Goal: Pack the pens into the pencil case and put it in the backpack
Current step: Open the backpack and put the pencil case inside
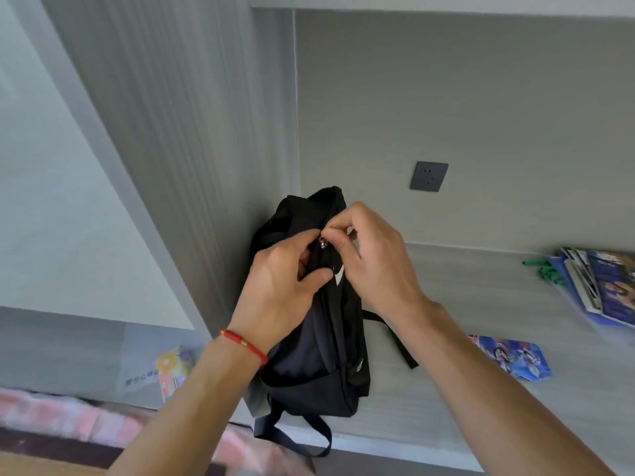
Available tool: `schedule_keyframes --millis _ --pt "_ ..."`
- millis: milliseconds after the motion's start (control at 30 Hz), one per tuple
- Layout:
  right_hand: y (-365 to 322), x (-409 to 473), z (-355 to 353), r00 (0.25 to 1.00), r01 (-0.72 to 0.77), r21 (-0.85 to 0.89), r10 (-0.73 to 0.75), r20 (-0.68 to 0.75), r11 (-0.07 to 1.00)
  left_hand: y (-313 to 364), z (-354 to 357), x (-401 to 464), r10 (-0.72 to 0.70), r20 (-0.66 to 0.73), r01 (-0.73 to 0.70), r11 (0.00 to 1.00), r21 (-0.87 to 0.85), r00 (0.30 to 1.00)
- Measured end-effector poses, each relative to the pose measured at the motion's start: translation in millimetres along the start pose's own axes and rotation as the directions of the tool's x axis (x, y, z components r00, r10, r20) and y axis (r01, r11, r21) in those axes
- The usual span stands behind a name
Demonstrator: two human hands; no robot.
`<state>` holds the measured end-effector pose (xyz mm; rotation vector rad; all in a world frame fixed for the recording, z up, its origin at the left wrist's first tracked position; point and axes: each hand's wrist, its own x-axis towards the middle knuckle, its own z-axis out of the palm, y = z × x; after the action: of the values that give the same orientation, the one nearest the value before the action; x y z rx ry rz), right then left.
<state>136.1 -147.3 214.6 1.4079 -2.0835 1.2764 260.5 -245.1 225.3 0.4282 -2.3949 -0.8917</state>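
A black backpack (319, 365) stands on the grey desk (481, 389) against the left wall panel. My left hand (278, 290) grips the fabric beside its top zipper. My right hand (371, 255) pinches the small metal zipper pull (323, 242) near the top of the bag. A blue patterned pencil case (512, 357) lies flat on the desk to the right of the bag. Several green pens (546, 269) lie further back on the right, next to a pile of books.
A stack of books and magazines (601, 286) sits at the desk's right edge. A dark wall socket (429, 176) is on the back wall. Left of the desk, lower down, are a plastic bag with colourful contents (165, 369) and a pink checked cloth (68, 417).
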Motion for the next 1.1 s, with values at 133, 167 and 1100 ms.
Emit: schedule_keyframes --millis 133,167,1100 --pt "34 25 2 0.968 -0.217 0.117 0.229 -0.099 0.969 -4 -16 0 -0.049 0.213 0.048 0.999 0.010 0.976" --pt "44 33 3 0.948 -0.287 0.169 0.305 -0.091 0.943 -5 -21 2 -0.069 0.269 0.066 0.998 0.021 0.961" --pt "193 90 60 0.665 -0.726 0.383 0.443 0.601 0.571 50 20 94 -0.294 0.018 0.245 0.828 0.504 0.956"
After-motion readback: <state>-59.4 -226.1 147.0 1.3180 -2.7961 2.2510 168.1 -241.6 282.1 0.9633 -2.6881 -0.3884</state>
